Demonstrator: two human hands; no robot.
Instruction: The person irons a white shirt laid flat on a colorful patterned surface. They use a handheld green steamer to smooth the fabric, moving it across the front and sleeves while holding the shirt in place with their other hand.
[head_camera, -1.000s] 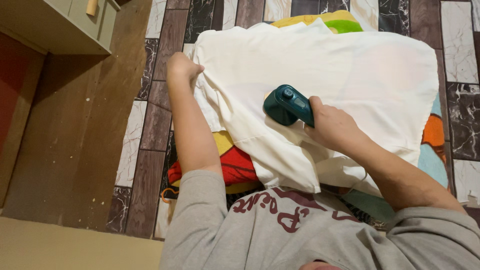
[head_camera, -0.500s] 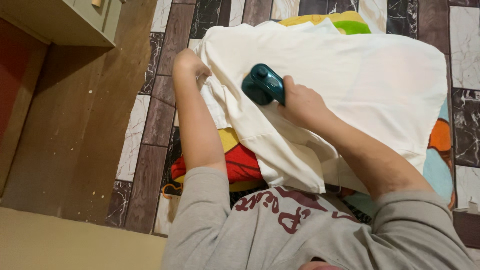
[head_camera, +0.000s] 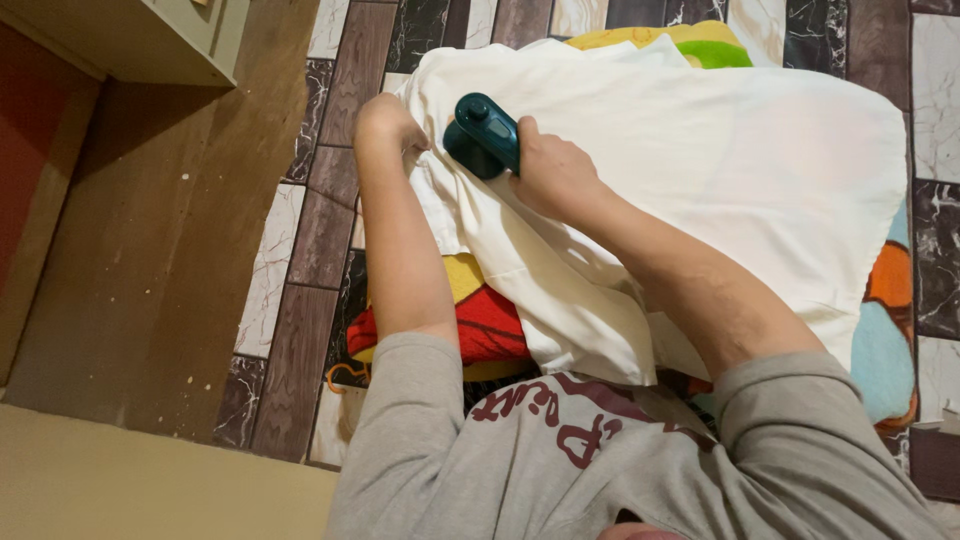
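A white cloth (head_camera: 720, 150) lies spread over a colourful blanket (head_camera: 485, 325) on the floor. My right hand (head_camera: 550, 175) grips a small dark teal iron (head_camera: 482, 135) and presses it on the cloth near its left edge. My left hand (head_camera: 385, 125) is closed on the cloth's left edge, pinching it just left of the iron. Both forearms reach out from grey sleeves.
A tiled floor (head_camera: 300, 240) with dark and marble-look tiles runs around the blanket. A brown wooden board (head_camera: 150, 240) lies to the left, with a beige cabinet (head_camera: 150, 40) at the top left. The blanket shows orange and light blue at the right (head_camera: 885, 330).
My right hand has slid the iron leftward and away from me across the cloth, ending close to my left hand. The left hand has stayed on the cloth's edge.
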